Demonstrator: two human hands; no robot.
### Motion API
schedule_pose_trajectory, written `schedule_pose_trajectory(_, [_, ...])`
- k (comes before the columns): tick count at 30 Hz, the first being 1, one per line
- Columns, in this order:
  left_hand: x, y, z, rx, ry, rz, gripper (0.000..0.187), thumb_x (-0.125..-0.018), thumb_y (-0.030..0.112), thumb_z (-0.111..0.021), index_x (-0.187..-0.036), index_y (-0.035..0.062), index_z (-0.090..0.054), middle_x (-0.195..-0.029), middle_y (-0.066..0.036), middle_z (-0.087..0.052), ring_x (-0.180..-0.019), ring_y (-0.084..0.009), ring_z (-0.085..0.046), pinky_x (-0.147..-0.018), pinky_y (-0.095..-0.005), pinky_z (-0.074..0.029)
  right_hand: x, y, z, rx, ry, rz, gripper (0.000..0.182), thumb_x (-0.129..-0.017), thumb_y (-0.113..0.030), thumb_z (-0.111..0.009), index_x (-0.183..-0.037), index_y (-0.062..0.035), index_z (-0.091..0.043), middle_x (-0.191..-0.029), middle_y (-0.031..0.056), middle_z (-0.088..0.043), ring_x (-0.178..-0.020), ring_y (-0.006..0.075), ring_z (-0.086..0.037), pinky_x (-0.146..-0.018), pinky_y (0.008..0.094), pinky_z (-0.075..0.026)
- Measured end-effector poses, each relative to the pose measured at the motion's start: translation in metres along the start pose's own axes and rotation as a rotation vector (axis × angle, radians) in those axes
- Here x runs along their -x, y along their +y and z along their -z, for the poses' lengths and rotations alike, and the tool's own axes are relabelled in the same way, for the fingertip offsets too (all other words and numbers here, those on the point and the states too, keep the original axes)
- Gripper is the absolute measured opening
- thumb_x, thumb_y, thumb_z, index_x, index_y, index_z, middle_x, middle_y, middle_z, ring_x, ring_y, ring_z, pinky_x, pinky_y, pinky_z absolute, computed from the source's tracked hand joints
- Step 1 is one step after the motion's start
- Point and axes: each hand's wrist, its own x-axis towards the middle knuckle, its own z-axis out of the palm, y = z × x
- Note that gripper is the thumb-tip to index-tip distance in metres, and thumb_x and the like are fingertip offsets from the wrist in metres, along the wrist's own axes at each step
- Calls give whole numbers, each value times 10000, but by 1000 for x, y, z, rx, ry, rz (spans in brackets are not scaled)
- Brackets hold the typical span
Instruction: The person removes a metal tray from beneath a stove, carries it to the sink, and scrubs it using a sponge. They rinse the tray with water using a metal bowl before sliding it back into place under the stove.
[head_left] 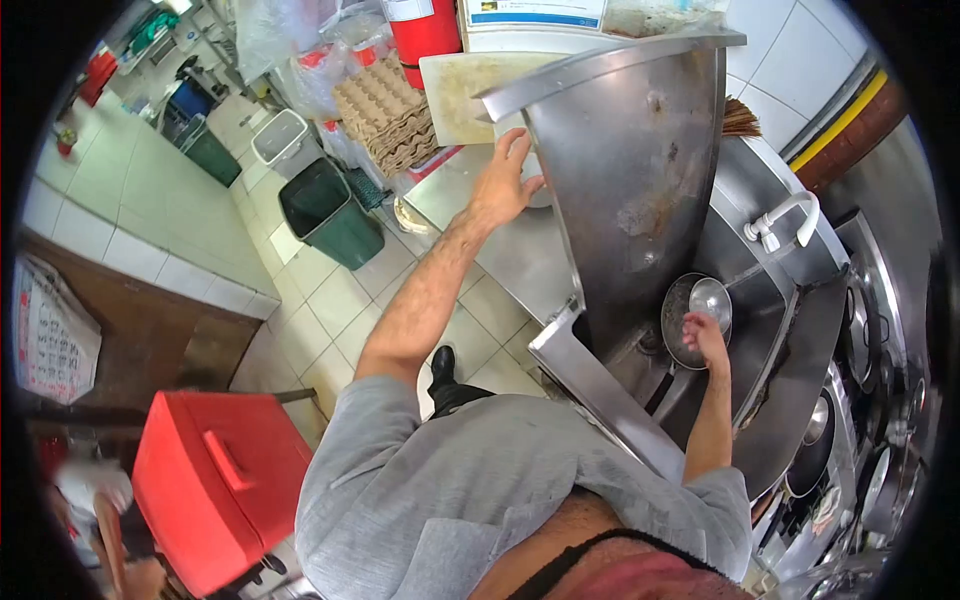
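Note:
My left hand [505, 182] reaches to the edge of a tall stainless steel panel [640, 150], thumb and fingers apart. Beside its fingertips, a pale rounded thing [541, 192] shows partly behind the panel. On the right, my right hand [706, 338] is over a frying pan [676, 318] in the steel sink [755, 300], its fingers curled in. A shiny round metal bowl, like that of a ladle [710, 298], lies in the pan just beyond those fingers. I cannot tell what they grip. The pan's dark handle [660, 392] points toward me.
A white faucet [785, 222] rises behind the sink. Egg trays [385, 112] and a cutting board [465, 90] stand past my left hand. A green bin [335, 215] and a red cooler box [215, 480] are to the left. Pans [812, 455] crowd the right side.

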Motion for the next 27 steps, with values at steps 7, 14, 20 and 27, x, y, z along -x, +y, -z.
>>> schedule_pose_trajectory(7, [-42, -66, 9, -69, -116, -246, 196, -780, 256, -633, -820, 74, -574, -826, -84, -534, -799, -300, -565, -645, -410, -460, 102, -132, -171, 98, -284, 123, 200, -842, -57, -524, -1028, -6, -577, -736, 2, -546, -617, 78, -499, -542, 217, -409])
schedule_pose_trajectory(14, [-45, -121, 68, 195, -244, -507, 173, -723, 214, -674, -765, 73, -583, -762, -72, -510, -732, -278, -543, -616, -394, -443, 46, -313, -327, 146, 232, 703, 129, -809, 15, -515, -916, 11, -587, -807, 68, -551, -731, 153, -539, -638, 279, -435])
schedule_pose_trajectory(20, [-49, -168, 105, 206, -332, -660, 230, -692, 219, -703, -797, 44, -597, -813, -62, -566, -783, -267, -545, -677, -369, -437, -66, -331, -373, 1019, -102, 707, 587, -648, 10, -583, -1218, -91, -481, -1240, 142, -477, -1110, 320, -479, -906, 405, -408])
schedule_pose_trajectory(27, [-57, -175, 132, 177, -324, -696, 193, -694, 202, -697, -845, 105, -625, -902, -25, -588, -834, -239, -534, -706, -353, -423, -96, -334, -386, 910, -283, 349, 644, -638, -96, -606, -1264, -91, -452, -1229, 153, -509, -1135, 315, -478, -949, 380, -386])
